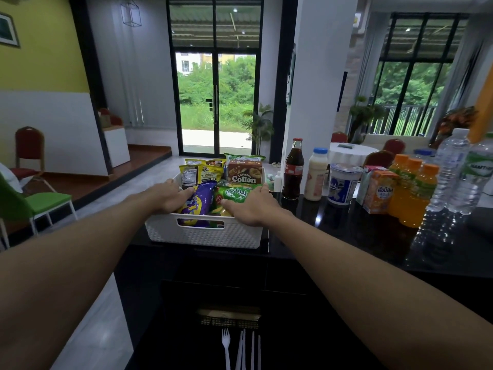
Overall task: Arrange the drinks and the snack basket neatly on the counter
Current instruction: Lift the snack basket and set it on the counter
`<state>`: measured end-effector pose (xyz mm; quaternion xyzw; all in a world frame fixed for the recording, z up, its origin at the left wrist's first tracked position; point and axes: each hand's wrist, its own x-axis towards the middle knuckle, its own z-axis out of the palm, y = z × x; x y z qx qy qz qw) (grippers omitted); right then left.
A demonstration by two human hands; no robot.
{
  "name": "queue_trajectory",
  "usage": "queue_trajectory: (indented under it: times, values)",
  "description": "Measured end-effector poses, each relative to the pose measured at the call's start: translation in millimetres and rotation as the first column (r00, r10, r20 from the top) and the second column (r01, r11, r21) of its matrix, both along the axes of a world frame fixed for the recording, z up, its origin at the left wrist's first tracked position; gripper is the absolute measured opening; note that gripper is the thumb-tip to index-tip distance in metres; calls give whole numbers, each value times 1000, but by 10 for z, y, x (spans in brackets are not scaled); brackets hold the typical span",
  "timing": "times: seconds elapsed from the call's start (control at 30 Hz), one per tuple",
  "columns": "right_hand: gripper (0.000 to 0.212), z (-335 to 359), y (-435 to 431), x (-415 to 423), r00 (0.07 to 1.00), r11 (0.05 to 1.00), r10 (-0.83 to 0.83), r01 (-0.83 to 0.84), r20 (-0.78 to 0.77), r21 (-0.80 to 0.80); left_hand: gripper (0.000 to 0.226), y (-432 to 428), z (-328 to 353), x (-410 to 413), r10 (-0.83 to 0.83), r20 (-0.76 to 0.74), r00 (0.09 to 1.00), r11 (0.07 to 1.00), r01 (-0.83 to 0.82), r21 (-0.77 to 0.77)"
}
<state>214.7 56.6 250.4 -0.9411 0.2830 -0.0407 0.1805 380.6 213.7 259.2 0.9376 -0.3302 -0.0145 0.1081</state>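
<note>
A white woven snack basket (205, 235) stands at the left end of the black counter (346, 236), filled with snack bags and a brown Collon box (245, 172). My left hand (169, 194) rests on the basket's left rim, fingers over a purple bag (197, 202). My right hand (249, 206) lies on the right rim, fingers over a green bag (234, 193). To the right stand a cola bottle (293, 169), a milk bottle (316, 174), a yoghurt tub (342, 184), juice cartons (378, 192), orange juice bottles (412, 192) and water bottles (453, 169).
White plastic forks and knives (241, 348) lie at the counter's near edge below the basket. A green chair (34, 204) and a red chair (28, 153) stand on the floor to the left. The counter's left edge runs just beside the basket.
</note>
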Motion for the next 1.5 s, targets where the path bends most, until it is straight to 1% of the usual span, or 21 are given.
queue_trajectory:
  times: [0.57,0.73,0.83,0.97,1.03,1.17,1.33,1.4,1.5]
  values:
    - [119,-12,-33,74,1000,1000,-20,20,24,12,70,-18,-16,56,-8,-21,1000,998,7,-55]
    - [119,-20,-40,69,999,1000,-20,19,29,17,67,0,-29,45,-32,-17,999,993,30,-111]
    - [117,-6,-47,63,998,999,-15,11,61,53,71,51,-36,33,-27,41,999,985,33,-169]
    - [115,6,-88,23,990,995,-13,-1,142,96,78,114,0,-20,14,167,986,966,30,-256]
    - [112,20,-119,-30,987,996,-10,-5,162,93,81,130,32,-71,14,180,984,961,37,-275]
    - [106,112,-221,-257,981,1000,-30,28,191,15,77,54,136,-226,-44,184,982,967,88,-239]
    - [101,250,-443,-675,984,990,-41,63,172,-123,77,-241,213,-596,-139,281,949,976,180,-125]
    - [100,277,-539,-836,983,985,-58,85,174,-152,77,-366,222,-761,-161,311,937,976,198,-90]
    - [102,287,-676,-1062,977,980,-78,111,198,-162,76,-550,238,-988,-188,326,926,970,226,-84]
